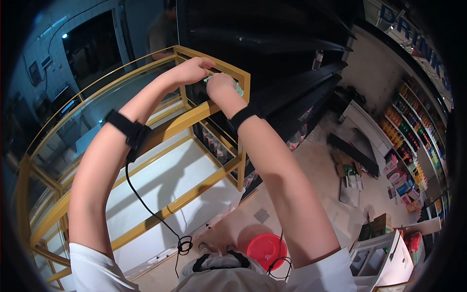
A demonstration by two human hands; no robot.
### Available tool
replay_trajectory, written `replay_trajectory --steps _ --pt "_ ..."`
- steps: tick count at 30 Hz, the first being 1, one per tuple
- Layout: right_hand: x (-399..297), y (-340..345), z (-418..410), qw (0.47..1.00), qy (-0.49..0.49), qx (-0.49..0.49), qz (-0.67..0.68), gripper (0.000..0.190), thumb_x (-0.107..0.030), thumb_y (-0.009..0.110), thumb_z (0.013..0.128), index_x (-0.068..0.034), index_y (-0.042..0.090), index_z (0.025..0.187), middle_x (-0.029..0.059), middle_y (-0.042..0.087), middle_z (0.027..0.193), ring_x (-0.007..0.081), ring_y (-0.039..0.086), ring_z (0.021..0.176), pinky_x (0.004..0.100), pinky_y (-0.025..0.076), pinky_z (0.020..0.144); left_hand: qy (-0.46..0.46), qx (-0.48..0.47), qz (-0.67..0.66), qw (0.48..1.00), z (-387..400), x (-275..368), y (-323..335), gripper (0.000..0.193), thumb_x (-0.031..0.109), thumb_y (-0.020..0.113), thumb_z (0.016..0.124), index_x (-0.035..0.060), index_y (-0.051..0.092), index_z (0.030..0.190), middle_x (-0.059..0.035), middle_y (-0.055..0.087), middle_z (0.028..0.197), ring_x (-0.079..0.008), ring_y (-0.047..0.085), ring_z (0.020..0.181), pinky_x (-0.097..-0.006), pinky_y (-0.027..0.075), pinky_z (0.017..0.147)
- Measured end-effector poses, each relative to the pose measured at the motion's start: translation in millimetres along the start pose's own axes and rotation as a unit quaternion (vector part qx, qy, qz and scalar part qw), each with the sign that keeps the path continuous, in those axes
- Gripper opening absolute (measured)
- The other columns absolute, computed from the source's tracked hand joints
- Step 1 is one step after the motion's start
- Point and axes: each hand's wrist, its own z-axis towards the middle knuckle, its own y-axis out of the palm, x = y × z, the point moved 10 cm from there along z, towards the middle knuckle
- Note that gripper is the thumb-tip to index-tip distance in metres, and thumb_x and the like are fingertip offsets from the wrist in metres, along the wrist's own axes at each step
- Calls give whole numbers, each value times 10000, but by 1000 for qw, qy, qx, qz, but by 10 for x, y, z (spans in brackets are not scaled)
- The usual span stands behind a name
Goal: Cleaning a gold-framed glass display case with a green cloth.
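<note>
A glass display case with a gold-coloured metal frame (pixel 204 113) stands before me, with white panels below. Both my hands are at its upper far corner. My right hand (pixel 221 85) is closed on a light green cloth (pixel 239 89), which lies against the frame's top right end; part of the cloth is hidden under the fingers. My left hand (pixel 191 71) is just left of it, fingers bent near the cloth's left edge; whether they hold the cloth I cannot tell. Black straps with cables are around both wrists.
A red bucket (pixel 267 251) stands on the floor near my feet. Black shelving (pixel 292 84) with bottles rises beyond the case. At right are a white drawer unit (pixel 383 255), cartons and shelves of drinks (pixel 408 120). A person (pixel 160 34) is behind the case. Black cables hang beside me.
</note>
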Motion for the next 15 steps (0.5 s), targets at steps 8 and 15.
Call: replay_trajectory --steps 8,15 --pt "550 -421 -760 841 -57 -34 537 281 -196 443 789 21 615 744 115 602 685 202 600 673 286 478 634 80 158 -94 980 -783 575 -113 242 67 416 813 3 550 1005 -98 576 942 -160 523 882 -260 383 802" --pt "432 -288 -1256 615 -92 -160 767 278 -208 396 849 -7 588 848 4 547 679 41 485 577 168 411 566 46 172 -211 961 -1216 370 296 344 248 482 846 40 469 1120 -81 531 990 -123 468 958 -268 366 847"
